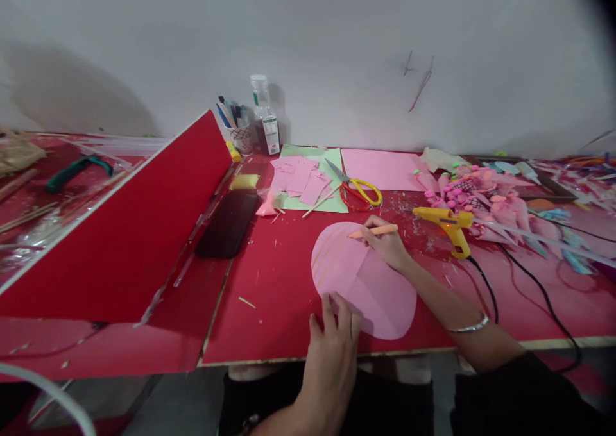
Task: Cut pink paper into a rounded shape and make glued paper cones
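A pink paper oval (pixel 351 276) lies flat on the red tabletop, with several orange lines drawn across its left part. My right hand (pixel 385 243) is closed around an orange marker (pixel 384 229), whose tip points left at the upper part of the paper. With fingers stretched out and apart, my left hand (pixel 333 340) rests on the paper's lower left edge. Behind the paper lie scissors (pixel 353 186) with one yellow and one red handle, partly on a green sheet (pixel 332 203). Cut pink paper pieces (pixel 298 174) are heaped on that sheet.
A red board (pixel 144 218) stands tilted at left, beside a black phone (pixel 228 224). A yellow glue gun (pixel 447 224) with a cord sits at right, near a pile of pink paper cones (pixel 491 199). A bottle (pixel 265 118) and pen cup (pixel 239 134) stand against the wall.
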`<act>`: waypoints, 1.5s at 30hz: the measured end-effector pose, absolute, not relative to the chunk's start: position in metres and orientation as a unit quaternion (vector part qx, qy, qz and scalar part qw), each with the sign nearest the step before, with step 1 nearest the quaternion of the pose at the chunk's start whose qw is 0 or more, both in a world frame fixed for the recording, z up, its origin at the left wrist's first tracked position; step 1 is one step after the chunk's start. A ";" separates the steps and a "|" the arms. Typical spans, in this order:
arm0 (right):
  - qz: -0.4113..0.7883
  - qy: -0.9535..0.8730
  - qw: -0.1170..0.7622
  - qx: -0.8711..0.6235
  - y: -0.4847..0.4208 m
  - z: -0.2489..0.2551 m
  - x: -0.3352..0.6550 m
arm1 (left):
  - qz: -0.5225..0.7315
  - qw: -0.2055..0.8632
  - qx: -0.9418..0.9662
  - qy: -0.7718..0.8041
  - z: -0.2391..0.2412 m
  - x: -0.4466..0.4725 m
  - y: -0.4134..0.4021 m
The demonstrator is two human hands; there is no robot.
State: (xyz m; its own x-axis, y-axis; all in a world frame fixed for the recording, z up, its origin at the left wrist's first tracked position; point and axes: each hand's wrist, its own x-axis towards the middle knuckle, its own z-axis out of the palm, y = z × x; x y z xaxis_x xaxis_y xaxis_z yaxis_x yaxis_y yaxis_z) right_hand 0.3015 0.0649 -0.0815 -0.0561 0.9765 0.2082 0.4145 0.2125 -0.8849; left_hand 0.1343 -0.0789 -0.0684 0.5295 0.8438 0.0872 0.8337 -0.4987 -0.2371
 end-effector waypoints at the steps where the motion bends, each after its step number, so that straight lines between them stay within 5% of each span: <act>1: 0.319 -0.645 0.436 -0.541 0.067 -0.083 0.305 | 0.022 0.128 -0.864 -0.487 -0.068 0.135 -0.079; 14: 0.274 -0.551 0.537 -0.577 0.062 -0.079 0.310 | 0.051 0.076 -0.854 -0.512 -0.065 0.141 -0.077; 21: 0.442 -0.622 0.415 -0.496 0.019 -0.065 0.268 | 0.013 0.034 -0.872 -0.488 -0.068 0.133 -0.054; 45: 0.473 -0.651 0.348 -0.481 0.007 -0.068 0.254 | -0.016 0.084 -0.880 -0.467 -0.074 0.129 -0.071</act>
